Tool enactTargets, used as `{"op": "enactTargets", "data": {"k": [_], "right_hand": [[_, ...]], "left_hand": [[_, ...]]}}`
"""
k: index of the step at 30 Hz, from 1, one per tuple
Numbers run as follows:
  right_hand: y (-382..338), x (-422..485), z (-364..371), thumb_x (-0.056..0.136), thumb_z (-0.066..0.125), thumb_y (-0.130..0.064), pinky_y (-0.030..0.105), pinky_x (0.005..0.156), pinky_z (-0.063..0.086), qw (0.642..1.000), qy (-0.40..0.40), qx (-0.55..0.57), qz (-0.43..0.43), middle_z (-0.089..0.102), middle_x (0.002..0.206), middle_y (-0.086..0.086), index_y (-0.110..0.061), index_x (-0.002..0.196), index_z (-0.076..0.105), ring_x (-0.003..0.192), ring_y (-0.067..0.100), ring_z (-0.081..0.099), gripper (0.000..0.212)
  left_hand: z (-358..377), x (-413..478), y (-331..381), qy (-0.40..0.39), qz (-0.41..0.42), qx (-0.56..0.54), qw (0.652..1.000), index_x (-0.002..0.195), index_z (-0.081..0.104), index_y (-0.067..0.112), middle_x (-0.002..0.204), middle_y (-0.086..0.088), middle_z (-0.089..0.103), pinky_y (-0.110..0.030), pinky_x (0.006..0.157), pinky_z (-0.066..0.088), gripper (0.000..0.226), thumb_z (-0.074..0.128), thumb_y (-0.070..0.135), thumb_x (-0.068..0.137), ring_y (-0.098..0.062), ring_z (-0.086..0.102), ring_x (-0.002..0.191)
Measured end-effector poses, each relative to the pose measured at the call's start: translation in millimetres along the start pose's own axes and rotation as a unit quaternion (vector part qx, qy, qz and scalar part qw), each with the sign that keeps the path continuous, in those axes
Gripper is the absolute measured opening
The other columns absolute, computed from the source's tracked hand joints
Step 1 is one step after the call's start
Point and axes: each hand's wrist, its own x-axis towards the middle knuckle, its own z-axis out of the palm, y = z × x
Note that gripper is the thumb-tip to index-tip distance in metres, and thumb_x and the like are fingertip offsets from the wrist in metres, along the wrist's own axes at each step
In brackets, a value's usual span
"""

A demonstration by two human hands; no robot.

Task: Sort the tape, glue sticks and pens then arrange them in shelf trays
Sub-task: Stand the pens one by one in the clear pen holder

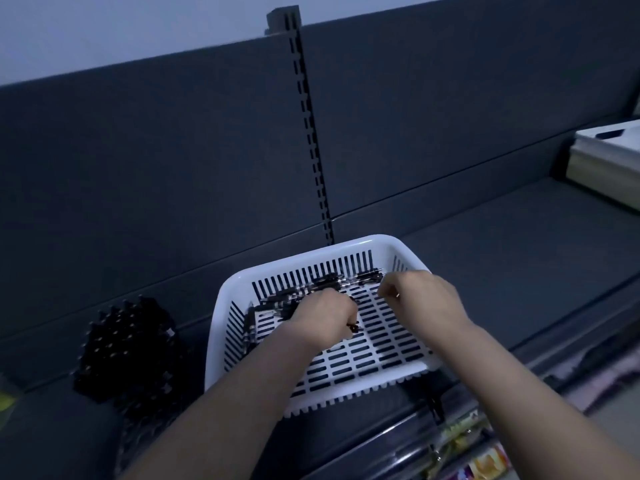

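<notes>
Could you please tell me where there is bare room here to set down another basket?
The shelf is bare between the white basket and the boxes far right. Inside the basket, the front right floor is free. It is crowded at its back left, where the pens, left hand and right hand sit, and towards the black basket.

The light in here is dim and bluish. A slotted steel upright (309, 133) runs up the middle of the dark grey shelving. Flat back panels (156, 150) stand to the left and right of it, and a pale wall (121, 26) shows above its top. From its foot the grey shelf deck (502, 237) stretches off to the right, where pale boxes (606, 168) are stacked at the far end. Below and right of the upright, past the deck's front edge, a lower shelf holds coloured packets (481, 459).
</notes>
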Motion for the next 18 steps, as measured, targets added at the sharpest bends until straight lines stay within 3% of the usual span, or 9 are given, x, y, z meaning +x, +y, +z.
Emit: {"op": "enactTargets", "data": {"k": [3,5,7,9,14,18], "right_hand": [[-9,15,2,0.087,0.05,-0.012,0.029,0.071,0.046,0.999,-0.025,-0.001,-0.021,0.068,0.1,-0.007,-0.034,0.104,0.065,0.097,0.019,0.061,0.031],[-23,27,7,0.085,0.053,-0.007,0.031,0.073,0.05,0.997,-0.058,-0.001,-0.045,0.069,0.102,-0.003,-0.031,0.102,0.067,0.094,0.022,0.063,0.033],[-39,36,14,0.084,0.056,-0.006,0.032,0.076,0.051,0.993,-0.096,-0.01,-0.062,0.067,0.102,0.0,-0.026,0.101,0.069,0.095,0.024,0.064,0.029],[-52,42,24,0.084,0.058,-0.009,0.031,0.077,0.05,0.987,-0.13,-0.051,-0.074,0.066,0.1,0.002,-0.019,0.1,0.068,0.096,0.025,0.063,0.022],[-63,38,34,0.084,0.058,-0.01,0.031,0.076,0.047,0.976,-0.174,-0.109,-0.079,0.063,0.105,0.006,-0.015,0.099,0.065,0.097,0.027,0.062,0.018],[-68,28,18,0.082,0.058,-0.013,0.031,0.077,0.052,0.988,-0.14,-0.025,-0.068,0.067,0.091,0.004,-0.015,0.086,0.067,0.087,0.024,0.062,0.01]], "left_hand": [[-11,-12,-15,0.111,-0.03,-0.113,0.987,0.106,0.065,0.026,0.091,0.009,0.064,-0.029,0.073,0.049,0.015,0.059,0.028,0.092,-0.011,0.06,0.083],[-26,-24,-27,0.248,-0.083,-0.228,0.938,0.109,0.064,0.028,0.085,0.012,0.061,-0.025,0.072,0.05,0.017,0.059,0.027,0.093,-0.003,0.057,0.074],[-39,-37,-38,0.332,-0.113,-0.303,0.886,0.109,0.063,0.025,0.083,0.016,0.058,-0.02,0.07,0.052,0.018,0.062,0.023,0.092,0.0,0.057,0.071],[-48,-48,-44,0.364,-0.12,-0.325,0.865,0.107,0.064,0.022,0.084,0.015,0.059,-0.021,0.075,0.053,0.017,0.064,0.02,0.091,-0.002,0.058,0.074],[-50,-71,-53,0.385,-0.125,-0.337,0.85,0.105,0.065,0.02,0.086,0.01,0.063,-0.029,0.079,0.055,0.016,0.065,0.018,0.089,-0.01,0.062,0.08],[-54,-91,-58,0.416,-0.133,-0.331,0.837,0.106,0.066,0.019,0.089,0.007,0.064,-0.031,0.083,0.054,0.017,0.065,0.018,0.089,-0.007,0.061,0.081]]}}
